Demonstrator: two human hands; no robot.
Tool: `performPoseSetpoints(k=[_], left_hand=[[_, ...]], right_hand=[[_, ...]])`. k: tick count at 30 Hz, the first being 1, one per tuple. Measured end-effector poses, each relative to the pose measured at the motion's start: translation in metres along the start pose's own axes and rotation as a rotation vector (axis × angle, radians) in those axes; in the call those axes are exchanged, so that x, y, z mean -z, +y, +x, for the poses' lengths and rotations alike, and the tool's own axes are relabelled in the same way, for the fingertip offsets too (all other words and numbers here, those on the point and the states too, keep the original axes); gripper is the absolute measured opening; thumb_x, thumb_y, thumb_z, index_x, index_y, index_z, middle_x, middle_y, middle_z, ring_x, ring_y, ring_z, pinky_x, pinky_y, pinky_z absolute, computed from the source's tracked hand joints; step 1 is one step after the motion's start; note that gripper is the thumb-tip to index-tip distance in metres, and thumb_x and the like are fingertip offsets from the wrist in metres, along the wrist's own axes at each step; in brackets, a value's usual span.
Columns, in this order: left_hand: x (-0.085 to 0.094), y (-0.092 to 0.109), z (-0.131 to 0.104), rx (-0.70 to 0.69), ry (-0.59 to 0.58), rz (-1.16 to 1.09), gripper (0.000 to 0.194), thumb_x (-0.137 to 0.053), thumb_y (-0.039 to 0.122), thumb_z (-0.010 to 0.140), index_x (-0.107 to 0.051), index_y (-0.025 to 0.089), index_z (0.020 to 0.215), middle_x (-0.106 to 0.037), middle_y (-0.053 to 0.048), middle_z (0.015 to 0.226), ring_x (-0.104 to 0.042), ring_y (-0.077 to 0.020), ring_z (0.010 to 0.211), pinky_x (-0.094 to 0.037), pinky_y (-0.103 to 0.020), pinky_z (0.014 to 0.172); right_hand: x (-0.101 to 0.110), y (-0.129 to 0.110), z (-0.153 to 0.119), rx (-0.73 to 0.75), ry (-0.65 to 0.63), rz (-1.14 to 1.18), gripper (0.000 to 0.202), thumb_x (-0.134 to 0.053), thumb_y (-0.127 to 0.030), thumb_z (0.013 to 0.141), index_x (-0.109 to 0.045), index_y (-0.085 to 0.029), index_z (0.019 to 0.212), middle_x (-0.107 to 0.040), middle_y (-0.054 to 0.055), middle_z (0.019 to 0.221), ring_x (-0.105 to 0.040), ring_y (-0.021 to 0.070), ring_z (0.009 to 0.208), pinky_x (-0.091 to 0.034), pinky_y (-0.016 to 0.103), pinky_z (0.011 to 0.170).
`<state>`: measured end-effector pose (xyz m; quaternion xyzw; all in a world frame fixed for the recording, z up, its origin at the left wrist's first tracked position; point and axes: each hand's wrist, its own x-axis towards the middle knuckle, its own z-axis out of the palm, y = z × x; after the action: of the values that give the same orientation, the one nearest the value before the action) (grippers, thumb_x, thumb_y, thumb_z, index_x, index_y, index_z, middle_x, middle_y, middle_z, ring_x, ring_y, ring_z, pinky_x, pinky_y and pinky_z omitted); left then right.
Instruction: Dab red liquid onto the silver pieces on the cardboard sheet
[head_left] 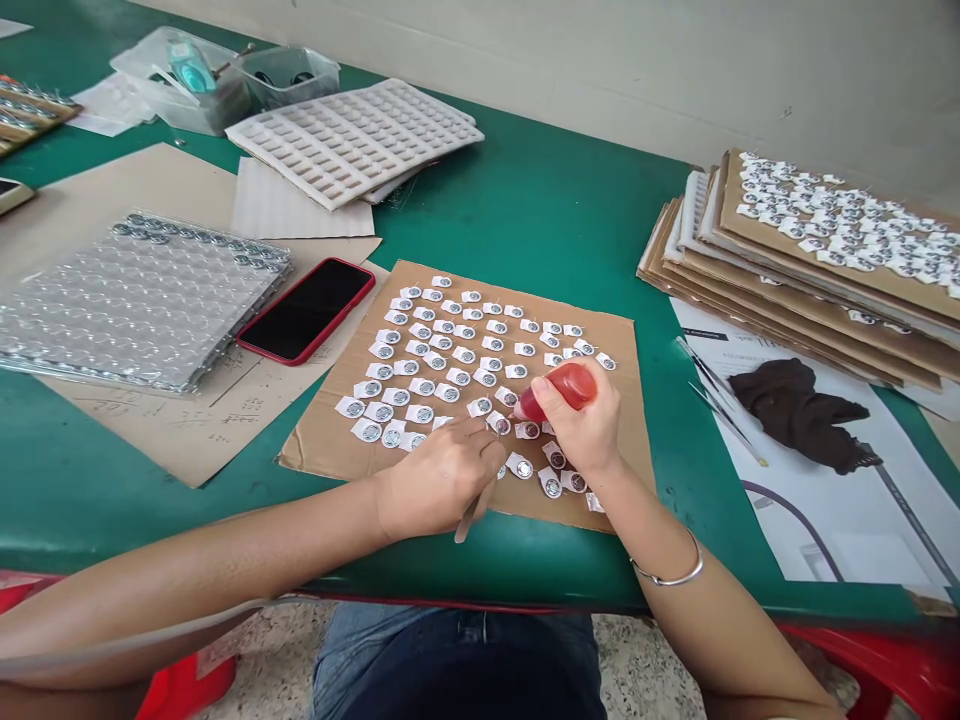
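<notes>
My right hand (585,425) is closed around a small red squeeze bottle (559,392). Its tip points down and left at the small round silver pieces on white tabs (498,424). My left hand (442,475) is closed on tweezers (466,518); their flat metal end sticks out below the palm, and their tips are hidden by the fingers. Both hands work close together over a brown cardboard sheet (330,440). Many such round pieces lie on it in loose rows, some covered by my hands.
Left of the cardboard are a red-cased phone (307,310) and a clear plastic tray stack (135,300). Behind lie white foam trays (356,135) and plastic bins (202,100). At right stand stacked cardboard sheets (690,255), more tweezers (724,400) and a dark cloth (802,410).
</notes>
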<state>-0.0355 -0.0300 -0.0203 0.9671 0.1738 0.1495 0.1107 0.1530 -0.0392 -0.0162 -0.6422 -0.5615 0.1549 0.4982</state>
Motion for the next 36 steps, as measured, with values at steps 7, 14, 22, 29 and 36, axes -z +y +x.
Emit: performPoseSetpoints(k=[7,14,22,29,36], left_hand=[[-0.001,-0.003,0.0,0.023,0.014,-0.046,0.013,-0.051,0.005,0.072,-0.05,0.014,0.064,-0.053,-0.004,0.064,-0.043,-0.0149,0.059,-0.039,-0.029,0.057],[-0.001,-0.003,0.001,0.039,0.036,-0.062,0.014,-0.05,0.003,0.071,-0.049,0.015,0.063,-0.054,-0.004,0.063,-0.044,-0.015,0.059,-0.04,-0.029,0.058],[0.002,-0.002,0.003,0.082,0.091,-0.153,0.018,-0.044,0.005,0.077,-0.051,0.014,0.064,-0.054,-0.004,0.061,-0.047,-0.0159,0.061,-0.04,-0.03,0.059],[0.016,-0.02,0.015,0.404,0.021,-0.51,0.014,-0.052,0.012,0.075,-0.062,0.015,0.067,-0.062,0.0,0.062,-0.054,-0.0106,0.057,-0.039,-0.023,0.055],[0.033,-0.029,0.036,0.638,-0.153,-0.734,0.009,-0.054,0.014,0.066,-0.062,0.014,0.062,-0.053,0.001,0.051,-0.046,-0.0089,0.044,-0.032,-0.02,0.04]], right_hand=[[0.004,-0.001,0.001,0.002,-0.029,-0.041,0.029,-0.069,-0.045,0.07,-0.054,-0.021,0.079,-0.062,-0.001,0.068,-0.058,0.0143,0.059,-0.05,0.031,0.056],[0.006,-0.002,0.001,0.046,-0.066,-0.06,0.03,-0.069,-0.045,0.07,-0.053,-0.022,0.079,-0.06,-0.002,0.07,-0.056,0.0128,0.06,-0.048,0.028,0.054],[0.006,-0.005,0.0,0.112,-0.083,-0.041,0.027,-0.07,-0.041,0.07,-0.053,-0.022,0.077,-0.058,-0.003,0.07,-0.054,0.0117,0.061,-0.047,0.027,0.056],[0.015,-0.008,0.002,0.051,-0.055,0.008,0.027,-0.071,-0.041,0.068,-0.054,-0.022,0.076,-0.059,-0.003,0.068,-0.056,0.0125,0.059,-0.048,0.028,0.056],[0.035,-0.024,-0.007,0.041,-0.009,0.091,0.029,-0.067,-0.038,0.074,-0.054,-0.023,0.096,-0.065,0.001,0.081,-0.066,0.018,0.07,-0.056,0.036,0.064]])
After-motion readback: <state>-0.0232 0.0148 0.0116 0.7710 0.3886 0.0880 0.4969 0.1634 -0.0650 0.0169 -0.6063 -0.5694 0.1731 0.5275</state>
